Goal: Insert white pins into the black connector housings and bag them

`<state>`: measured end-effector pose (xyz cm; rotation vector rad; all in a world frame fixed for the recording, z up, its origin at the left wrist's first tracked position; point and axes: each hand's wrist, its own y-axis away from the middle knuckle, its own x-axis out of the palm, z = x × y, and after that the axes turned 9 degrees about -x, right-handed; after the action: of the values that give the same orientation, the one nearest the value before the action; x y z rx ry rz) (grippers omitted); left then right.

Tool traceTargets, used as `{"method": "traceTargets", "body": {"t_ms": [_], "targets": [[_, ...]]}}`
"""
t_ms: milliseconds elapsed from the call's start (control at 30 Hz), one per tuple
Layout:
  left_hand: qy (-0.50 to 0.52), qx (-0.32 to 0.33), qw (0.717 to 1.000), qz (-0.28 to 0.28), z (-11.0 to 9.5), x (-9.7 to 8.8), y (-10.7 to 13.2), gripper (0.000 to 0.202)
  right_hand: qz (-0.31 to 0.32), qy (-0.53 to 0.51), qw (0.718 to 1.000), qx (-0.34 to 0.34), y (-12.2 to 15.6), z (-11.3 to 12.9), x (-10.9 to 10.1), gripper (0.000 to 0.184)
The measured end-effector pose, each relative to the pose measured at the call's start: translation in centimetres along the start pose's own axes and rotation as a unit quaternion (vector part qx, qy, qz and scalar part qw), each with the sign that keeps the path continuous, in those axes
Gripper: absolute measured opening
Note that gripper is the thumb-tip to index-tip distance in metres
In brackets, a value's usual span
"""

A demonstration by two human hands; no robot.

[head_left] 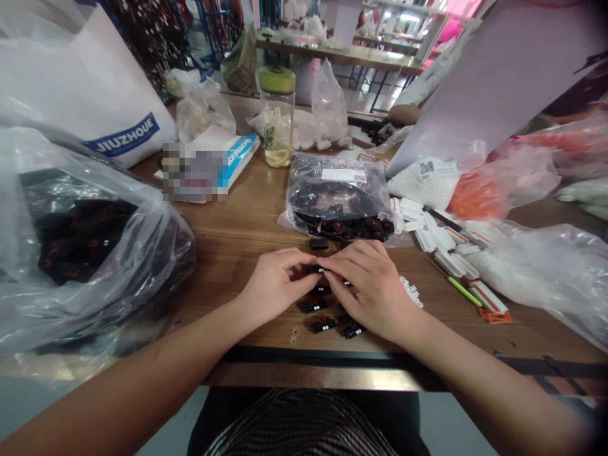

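My left hand and my right hand meet over the middle of the table, fingertips pinched together on a small black plastic part with a white piece at its end. My fingers hide most of it. Below my hands lie several similar black parts with white round pieces, some partly covered by my right hand. Just beyond my fingers sits a plain black block. Small white pieces are heaped beside my right wrist.
A clear bag of black parts lies ahead; a larger open bag stands left. A green-lidded bottle is at the back. White rectangular parts, a green stick and plastic bags spread to the right.
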<state>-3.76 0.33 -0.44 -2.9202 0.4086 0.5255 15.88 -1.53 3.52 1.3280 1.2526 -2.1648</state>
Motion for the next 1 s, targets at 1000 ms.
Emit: {"method": "traceTargets", "body": {"t_ms": [1000], "targets": [[-0.25,0.064,0.965,0.044,1.0,-0.3,-0.9,0.013,0.165,0.046,0.971,0.165,4.1,-6.1,-3.3,0.017]]}}
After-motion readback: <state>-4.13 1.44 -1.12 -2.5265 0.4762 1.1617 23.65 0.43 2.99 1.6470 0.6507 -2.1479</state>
